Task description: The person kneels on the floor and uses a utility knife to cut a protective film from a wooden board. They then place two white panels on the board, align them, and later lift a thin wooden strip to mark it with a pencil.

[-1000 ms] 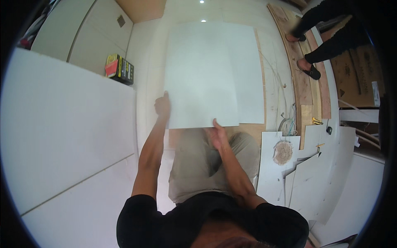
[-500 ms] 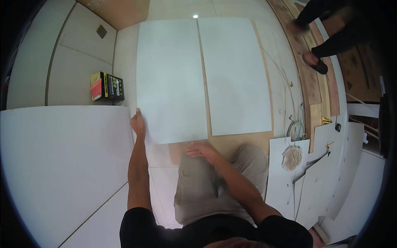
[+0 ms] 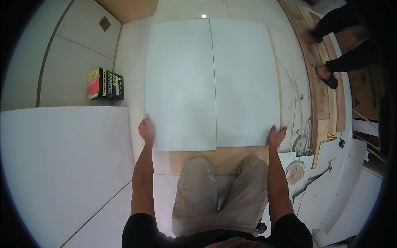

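At mid-frame, the left white panel (image 3: 180,87) and the right white panel (image 3: 247,87) are lying side by side, long axes running upward, between the left hand (image 3: 146,130), whose grip is unclear, and the right hand (image 3: 276,137), resting loosely spread, each touching its nearer edge.

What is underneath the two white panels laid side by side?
Brown board shows past the near edges of the left panel and right panel, and thinly along the right panel's outer side. Anything else beneath them is covered.
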A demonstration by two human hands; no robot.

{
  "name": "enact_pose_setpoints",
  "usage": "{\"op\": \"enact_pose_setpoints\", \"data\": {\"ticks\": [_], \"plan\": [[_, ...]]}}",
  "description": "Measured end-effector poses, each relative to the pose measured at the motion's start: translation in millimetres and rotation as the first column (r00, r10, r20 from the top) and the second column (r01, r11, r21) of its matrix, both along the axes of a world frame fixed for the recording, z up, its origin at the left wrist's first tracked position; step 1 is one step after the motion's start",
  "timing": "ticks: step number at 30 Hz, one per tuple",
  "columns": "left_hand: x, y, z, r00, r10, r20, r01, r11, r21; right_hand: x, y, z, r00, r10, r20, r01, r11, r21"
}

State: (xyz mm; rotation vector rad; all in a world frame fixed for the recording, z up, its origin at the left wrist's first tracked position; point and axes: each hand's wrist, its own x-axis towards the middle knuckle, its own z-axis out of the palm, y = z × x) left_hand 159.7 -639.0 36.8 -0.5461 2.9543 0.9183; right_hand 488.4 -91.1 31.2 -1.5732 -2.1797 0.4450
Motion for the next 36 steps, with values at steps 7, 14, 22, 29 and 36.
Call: {"op": "enact_pose_setpoints", "data": {"ticks": [7, 14, 22, 29, 36], "plan": [[-4, 6, -10, 0.999, 0.005, 0.041, -0.005, 1.000, -0.008, 6, -12, -16, 0.995, 0.054, 0.081, -0.065, 0.988, 0.139], [-18, 7, -18, 0.994, 0.092, 0.056, -0.094, 0.995, 0.035, 5, -8, -19, 0.997, 0.072, 0.035, -0.076, 0.984, 0.164], [-6, 10, -14, 0.999, -0.030, 0.032, 0.033, 0.996, -0.088, 6, -12, -16, 0.994, 0.106, 0.000, -0.104, 0.979, 0.173], [15, 11, -18, 0.985, -0.040, 0.167, 0.086, 0.956, -0.281, 29, -11, -32, 0.988, 0.126, 0.084, -0.143, 0.961, 0.237], [2, 0, 27, 0.916, -0.314, 0.250, 0.399, 0.781, -0.480, 13, 1, -51, 0.991, 0.112, 0.067, -0.124, 0.969, 0.214]]}}
